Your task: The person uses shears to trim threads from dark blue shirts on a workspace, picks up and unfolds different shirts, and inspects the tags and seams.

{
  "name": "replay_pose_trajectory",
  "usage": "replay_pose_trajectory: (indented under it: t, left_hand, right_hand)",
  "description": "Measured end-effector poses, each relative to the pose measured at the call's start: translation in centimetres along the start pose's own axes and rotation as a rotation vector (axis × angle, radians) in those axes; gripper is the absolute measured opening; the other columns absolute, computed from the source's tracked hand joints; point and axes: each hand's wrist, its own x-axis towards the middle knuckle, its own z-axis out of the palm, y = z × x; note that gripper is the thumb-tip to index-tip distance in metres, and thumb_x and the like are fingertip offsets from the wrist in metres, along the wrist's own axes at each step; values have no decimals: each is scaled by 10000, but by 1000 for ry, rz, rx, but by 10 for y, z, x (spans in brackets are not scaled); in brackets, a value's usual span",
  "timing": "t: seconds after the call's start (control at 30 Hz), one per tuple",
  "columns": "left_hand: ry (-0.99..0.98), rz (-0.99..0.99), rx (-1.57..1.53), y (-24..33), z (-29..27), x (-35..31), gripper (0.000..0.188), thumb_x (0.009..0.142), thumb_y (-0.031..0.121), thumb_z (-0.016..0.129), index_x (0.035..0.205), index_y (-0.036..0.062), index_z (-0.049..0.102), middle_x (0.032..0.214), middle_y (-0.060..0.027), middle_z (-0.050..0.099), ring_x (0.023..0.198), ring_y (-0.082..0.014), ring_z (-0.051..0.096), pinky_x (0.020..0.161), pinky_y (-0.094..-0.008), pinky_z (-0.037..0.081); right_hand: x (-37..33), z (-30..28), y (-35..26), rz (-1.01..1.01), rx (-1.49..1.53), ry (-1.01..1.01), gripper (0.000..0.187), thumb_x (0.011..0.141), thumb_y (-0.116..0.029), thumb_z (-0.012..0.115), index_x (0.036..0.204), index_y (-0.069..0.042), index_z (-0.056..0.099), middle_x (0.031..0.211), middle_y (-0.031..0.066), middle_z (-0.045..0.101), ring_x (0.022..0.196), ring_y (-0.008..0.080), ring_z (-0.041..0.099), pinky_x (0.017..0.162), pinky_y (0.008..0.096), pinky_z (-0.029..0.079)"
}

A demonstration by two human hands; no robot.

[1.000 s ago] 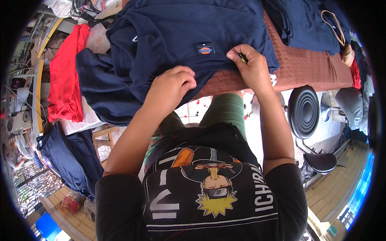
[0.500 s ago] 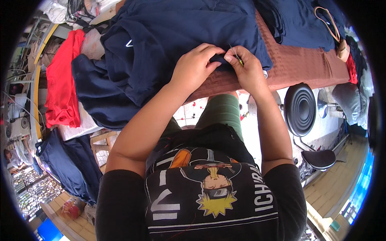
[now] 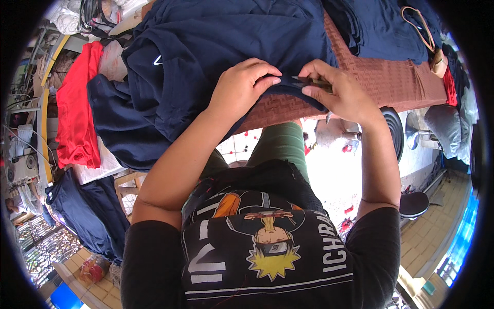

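A navy blue garment (image 3: 231, 38) lies spread over a table with a brown cloth (image 3: 370, 77). My left hand (image 3: 239, 87) is closed at the garment's near edge, thumb and forefinger pinching the fabric. In my right hand (image 3: 342, 92) is a small pair of thread snips (image 3: 316, 82), its dark pointed blades aimed left at my left fingertips. The blades sit just above the navy edge, apart from the left fingers. My right palm and fingers hide part of the snips' handle. A small white mark shows on the garment's left part.
Folded navy garments (image 3: 381, 31) are stacked at the far right, beside a tan strap (image 3: 419, 26). Red cloth (image 3: 80, 103) hangs at the left, with more navy cloth (image 3: 92, 211) below it. Stools (image 3: 413, 205) stand to the right, past the table's near edge.
My right hand has moved right and turned, so the snips now point left. My left hand has shifted slightly left. The garment's near edge is drawn out in a curve between the hands.
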Motion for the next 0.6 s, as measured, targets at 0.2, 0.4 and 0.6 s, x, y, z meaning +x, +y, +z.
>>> replay_pose_trajectory:
  t: [0.2,0.4,0.6]
  left_hand:
    - [-103,-87,23,8,-13,9,135,844,112,687,954,33,692,869,-91,706,763,-184,680,700,-278,521]
    - [-115,-123,-44,7,-15,10,124,872,84,646,974,24,682,880,-102,713,800,-179,695,726,-270,527]
    - [-129,-134,-24,9,-15,11,127,874,69,635,986,25,676,887,-101,714,808,-176,696,721,-275,527]
  right_hand:
    - [16,17,11,-228,-11,164,172,842,-131,672,966,-26,618,861,130,650,784,298,636,685,357,482]
    - [21,19,7,-216,-49,163,142,833,-118,667,933,-28,623,856,121,635,781,299,630,683,360,482]
    - [24,24,8,-236,-61,174,138,830,-122,668,925,-34,620,847,116,628,779,299,626,680,365,478]
